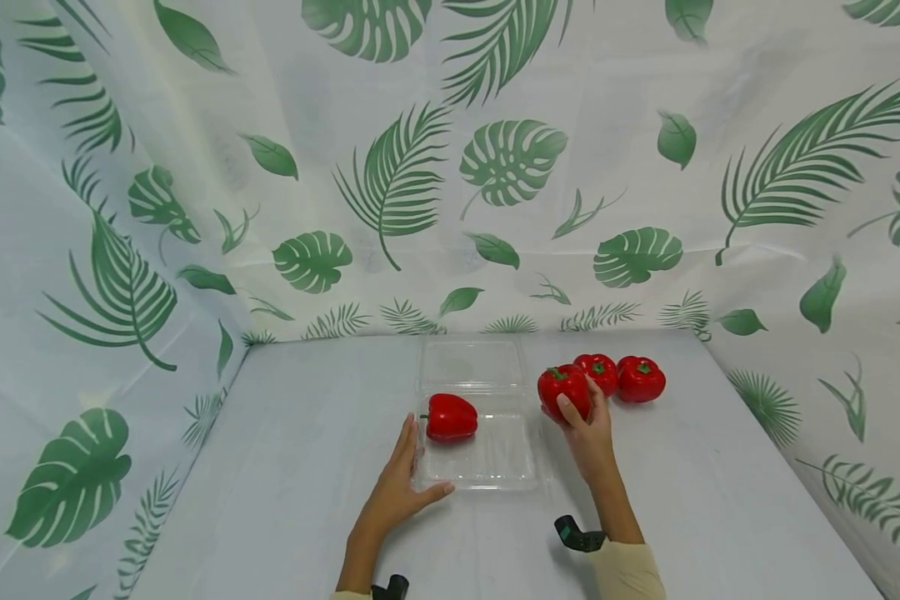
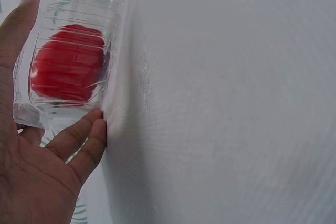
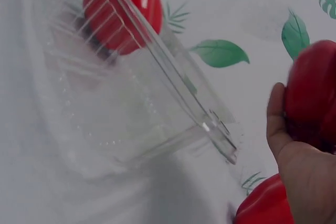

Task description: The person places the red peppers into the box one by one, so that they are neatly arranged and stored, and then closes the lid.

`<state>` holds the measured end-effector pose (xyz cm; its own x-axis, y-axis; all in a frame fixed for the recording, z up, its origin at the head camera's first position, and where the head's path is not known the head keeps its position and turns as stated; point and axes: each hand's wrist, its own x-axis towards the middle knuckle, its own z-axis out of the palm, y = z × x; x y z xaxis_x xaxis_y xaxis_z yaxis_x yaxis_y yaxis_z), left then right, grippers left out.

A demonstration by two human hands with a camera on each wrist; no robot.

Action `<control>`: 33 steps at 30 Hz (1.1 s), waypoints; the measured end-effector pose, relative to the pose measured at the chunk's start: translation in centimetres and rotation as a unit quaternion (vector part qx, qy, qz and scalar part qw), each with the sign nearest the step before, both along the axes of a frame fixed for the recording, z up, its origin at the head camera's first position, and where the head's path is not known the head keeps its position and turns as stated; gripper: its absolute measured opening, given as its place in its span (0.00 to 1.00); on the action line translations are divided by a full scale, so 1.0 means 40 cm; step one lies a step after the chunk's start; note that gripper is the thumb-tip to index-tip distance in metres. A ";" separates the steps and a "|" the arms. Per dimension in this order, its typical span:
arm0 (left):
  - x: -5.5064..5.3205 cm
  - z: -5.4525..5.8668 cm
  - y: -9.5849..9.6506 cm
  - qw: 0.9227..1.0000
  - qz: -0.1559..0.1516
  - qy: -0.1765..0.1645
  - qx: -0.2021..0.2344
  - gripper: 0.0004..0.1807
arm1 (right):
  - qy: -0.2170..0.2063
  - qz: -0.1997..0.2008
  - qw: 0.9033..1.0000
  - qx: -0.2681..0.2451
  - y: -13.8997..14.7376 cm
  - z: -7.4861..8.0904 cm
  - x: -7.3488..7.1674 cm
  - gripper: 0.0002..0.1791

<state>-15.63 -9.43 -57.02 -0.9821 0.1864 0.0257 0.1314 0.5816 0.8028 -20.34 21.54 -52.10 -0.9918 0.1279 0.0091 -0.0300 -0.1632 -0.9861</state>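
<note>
An open clear plastic clamshell container lies mid-table, its lid folded back. One red bell pepper lies in its tray, seen through the wall in the left wrist view. My left hand rests flat against the container's left side, fingers straight and thumb along the front edge. My right hand grips a second red pepper just right of the container. In the right wrist view the thumb presses that pepper beside the container rim.
Two more red peppers sit close together behind my right hand. The table is covered in white cloth. Leaf-printed curtains wall in the back and both sides.
</note>
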 end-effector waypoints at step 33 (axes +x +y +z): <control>0.000 0.005 0.000 1.000 0.007 0.000 -0.012 0.64 | 0.161 0.108 0.862 0.468 -0.041 -0.035 -0.073 0.41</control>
